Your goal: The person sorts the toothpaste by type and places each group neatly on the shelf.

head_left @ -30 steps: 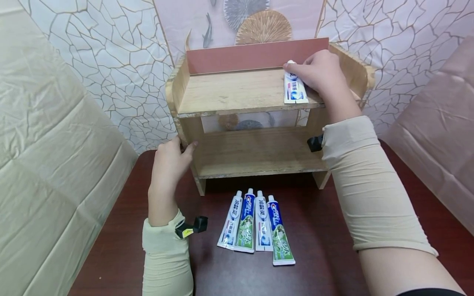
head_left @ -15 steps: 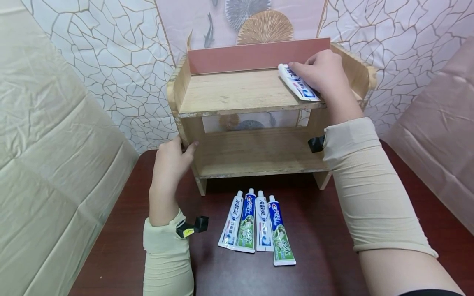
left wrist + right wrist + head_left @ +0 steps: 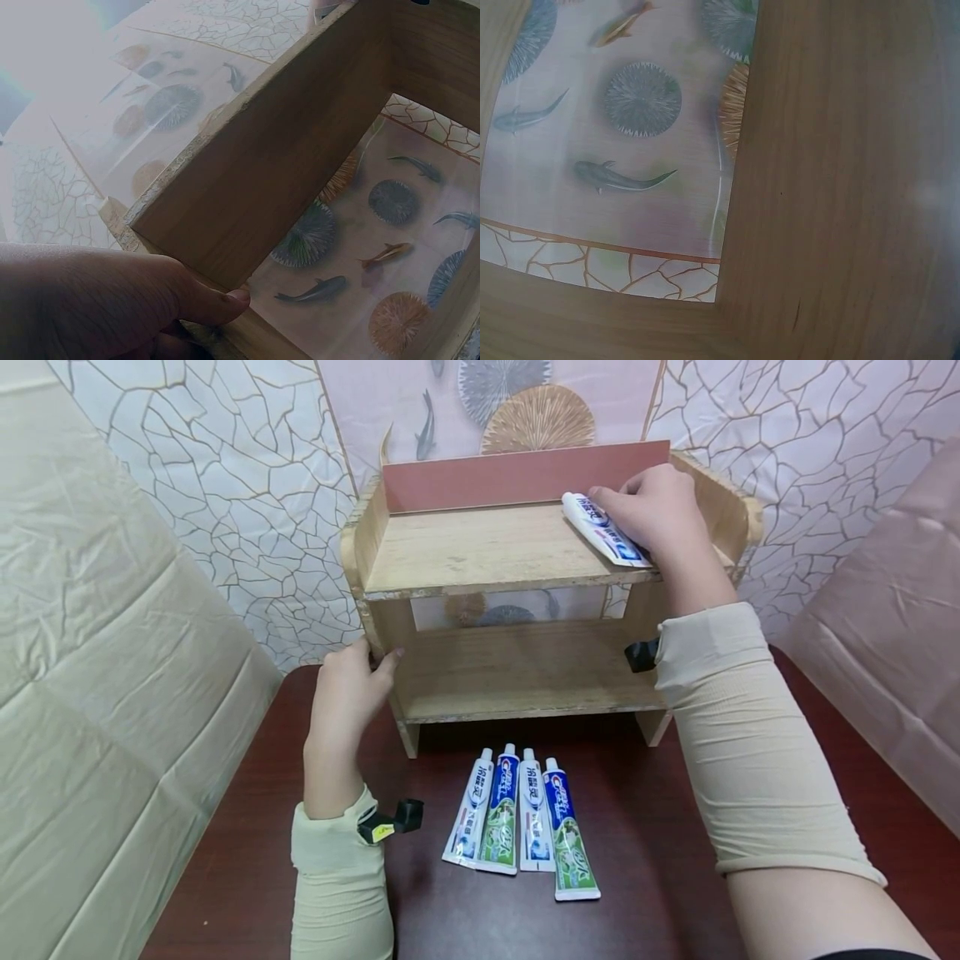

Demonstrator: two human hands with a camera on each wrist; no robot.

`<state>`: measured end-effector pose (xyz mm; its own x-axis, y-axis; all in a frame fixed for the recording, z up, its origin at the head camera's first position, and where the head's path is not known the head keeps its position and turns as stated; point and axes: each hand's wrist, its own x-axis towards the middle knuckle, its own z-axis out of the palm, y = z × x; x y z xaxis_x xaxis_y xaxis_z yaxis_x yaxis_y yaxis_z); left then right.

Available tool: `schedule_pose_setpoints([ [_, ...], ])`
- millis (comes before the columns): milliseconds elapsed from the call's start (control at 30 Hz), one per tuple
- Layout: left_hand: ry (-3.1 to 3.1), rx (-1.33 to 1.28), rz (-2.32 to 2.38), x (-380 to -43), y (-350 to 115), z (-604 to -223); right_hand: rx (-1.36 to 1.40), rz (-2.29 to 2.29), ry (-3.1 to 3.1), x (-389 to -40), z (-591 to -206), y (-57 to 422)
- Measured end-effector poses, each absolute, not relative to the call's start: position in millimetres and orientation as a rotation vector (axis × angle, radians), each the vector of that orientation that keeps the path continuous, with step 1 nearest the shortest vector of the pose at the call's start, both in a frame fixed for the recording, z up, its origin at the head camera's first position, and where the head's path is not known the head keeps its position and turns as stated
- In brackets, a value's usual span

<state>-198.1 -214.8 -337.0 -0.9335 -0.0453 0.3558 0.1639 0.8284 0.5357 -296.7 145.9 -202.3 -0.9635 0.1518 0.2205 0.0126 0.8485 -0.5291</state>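
On the right half of the wooden shelf's upper board, my right hand holds a white-and-blue toothpaste tube between thumb and fingers. The tube slants, cap end toward the back left and flat end near the front edge. My left hand grips the shelf's left side panel, its thumb on the front edge in the left wrist view and the other fingers mostly hidden. The right wrist view shows only the shelf's boards and the backdrop, with no hand.
Several toothpaste tubes lie fanned on the dark red table before the shelf, among them a white one and a blue-green one. A pink strip stands along the upper board's back. Patterned cloth hangs behind.
The toothpaste tube in my right hand has turned from pointing straight back to a slant, its flat end swinging right. My left hand has stayed on the side panel.
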Motion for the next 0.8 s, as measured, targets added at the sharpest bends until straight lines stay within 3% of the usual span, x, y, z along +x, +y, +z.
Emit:
schedule_pose_setpoints([
  [800,-2.652,-0.094,-0.819,-197.6,-215.9,-336.7,-0.088,0.776,-2.744,-290.6,-203.2,144.5],
])
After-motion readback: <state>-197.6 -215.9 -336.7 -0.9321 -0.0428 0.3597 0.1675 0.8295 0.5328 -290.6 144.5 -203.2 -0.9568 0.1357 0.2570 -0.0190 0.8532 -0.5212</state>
